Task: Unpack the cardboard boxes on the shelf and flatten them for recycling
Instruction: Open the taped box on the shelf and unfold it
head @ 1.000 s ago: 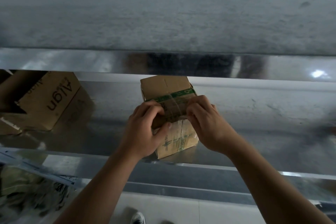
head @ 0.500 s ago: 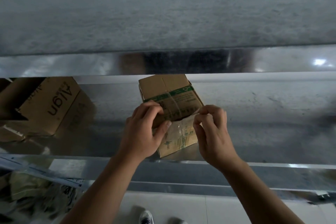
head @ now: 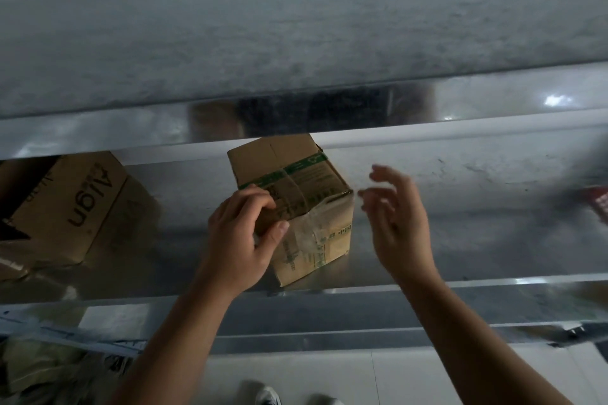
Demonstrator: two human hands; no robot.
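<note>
The small cardboard box [head: 312,174] sits on the metal shelf [head: 460,240], near its front edge. The left hand [head: 240,240] still grips the box's near left corner, fingers curled over the top. The right hand [head: 398,220], which was pinching the clear tape [head: 306,233] half a second ago, has let go. It is now blurred just right of the box, fingers loosely spread and visibly holding nothing.

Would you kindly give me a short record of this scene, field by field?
box: small, taped, on the shelf
tape: clear strip, wrinkled on the front face
left hand: grips the box's top corner
right hand: clear of the box, fingers loose, blurred
other box: larger, at left on the same shelf
</note>
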